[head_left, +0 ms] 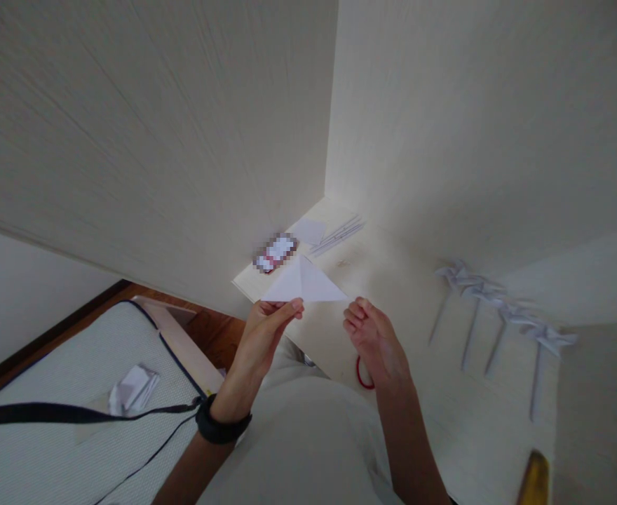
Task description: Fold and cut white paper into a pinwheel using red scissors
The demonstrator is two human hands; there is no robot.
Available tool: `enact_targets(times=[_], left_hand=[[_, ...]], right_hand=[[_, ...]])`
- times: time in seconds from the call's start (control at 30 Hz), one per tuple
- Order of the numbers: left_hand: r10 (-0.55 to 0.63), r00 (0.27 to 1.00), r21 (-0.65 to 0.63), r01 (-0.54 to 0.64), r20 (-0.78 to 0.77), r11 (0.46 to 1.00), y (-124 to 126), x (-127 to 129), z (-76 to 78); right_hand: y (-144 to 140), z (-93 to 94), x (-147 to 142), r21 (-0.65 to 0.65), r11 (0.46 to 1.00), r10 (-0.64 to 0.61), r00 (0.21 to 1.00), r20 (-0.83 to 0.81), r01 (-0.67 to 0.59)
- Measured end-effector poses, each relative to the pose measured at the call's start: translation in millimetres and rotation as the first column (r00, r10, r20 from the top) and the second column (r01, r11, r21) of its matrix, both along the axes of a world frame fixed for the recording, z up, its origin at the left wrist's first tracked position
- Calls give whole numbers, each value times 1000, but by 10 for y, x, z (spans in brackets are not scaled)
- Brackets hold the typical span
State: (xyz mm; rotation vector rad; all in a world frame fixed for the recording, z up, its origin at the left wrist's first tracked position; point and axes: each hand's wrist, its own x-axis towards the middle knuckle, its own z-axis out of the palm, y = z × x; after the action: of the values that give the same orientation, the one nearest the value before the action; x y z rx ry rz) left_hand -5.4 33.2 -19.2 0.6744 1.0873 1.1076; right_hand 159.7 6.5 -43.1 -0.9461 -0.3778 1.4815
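A white sheet of paper (308, 282), folded to a triangle with a crease down its middle, is held up in front of me, point away and long edge toward me. My left hand (271, 322), with a black band on the wrist, pinches its lower left part between thumb and fingers. At the right corner my right hand (369, 333) has its fingertips closed on the paper's tip. Beneath the right hand, a red loop (362, 373), perhaps a scissors handle, lies partly hidden on the tabletop.
White pinwheels on sticks (503, 315) lie in a row at right. Thin sticks (337, 235), a paper sheet (309, 231) and a blurred-out phone (275, 252) sit near the corner of the walls. Crumpled paper (134, 389) rests on the mattress (50, 358); a yellow object (534, 477) is bottom right.
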Motion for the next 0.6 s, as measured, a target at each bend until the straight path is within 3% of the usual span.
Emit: enact_targets(times=[0.27,0.43,0.6], left_hand=[[-65,998,38,64,17,997,-50,89,19],[-153,988,30,152,35,988,-86,114,56],[-167,985,14,167,47,986,-83,130,76]], right_hand=[[-29,54,-350,107,989,89,990,108,-100],[-22,41,-382,110,989,80,984,160,-98],[-10,-1,-383,83,990,97,983,158,-111]])
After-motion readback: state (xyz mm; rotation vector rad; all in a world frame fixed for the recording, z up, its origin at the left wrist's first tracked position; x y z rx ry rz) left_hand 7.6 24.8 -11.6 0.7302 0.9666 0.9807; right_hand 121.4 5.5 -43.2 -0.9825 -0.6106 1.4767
